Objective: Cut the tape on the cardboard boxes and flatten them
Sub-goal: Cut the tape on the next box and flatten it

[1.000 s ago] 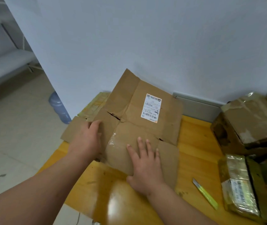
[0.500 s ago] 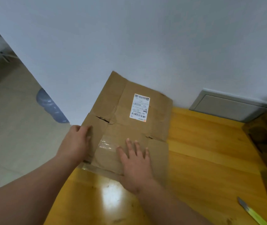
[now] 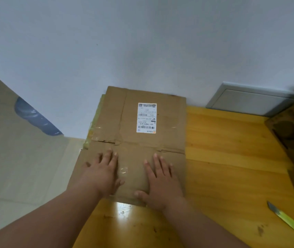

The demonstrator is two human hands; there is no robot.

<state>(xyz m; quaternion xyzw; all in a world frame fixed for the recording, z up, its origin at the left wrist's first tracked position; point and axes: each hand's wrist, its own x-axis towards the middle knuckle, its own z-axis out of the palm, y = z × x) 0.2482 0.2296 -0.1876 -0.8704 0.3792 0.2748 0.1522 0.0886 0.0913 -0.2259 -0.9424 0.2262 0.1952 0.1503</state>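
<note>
A flattened brown cardboard box (image 3: 167,119) with a white shipping label (image 3: 146,117) lies on the wooden table (image 3: 223,167), its far edge against the wall. Another flattened, tape-covered piece peeks out under its left side. My left hand (image 3: 103,174) lies palm down on the near left flap, fingers straight. My right hand (image 3: 160,181) presses flat on the near right part, fingers spread. A yellow-handled knife (image 3: 287,219) lies on the table at the lower right, apart from both hands.
Taped cardboard boxes (image 3: 293,133) stand at the table's right edge. A grey wall panel (image 3: 250,101) sits behind the table. A blue water bottle (image 3: 33,117) is on the floor to the left, past the table's left edge.
The raised flaps have been pushed down, and the box now lies flat. My left hand moved from the left flap's edge onto its top. The view swung left and down.
</note>
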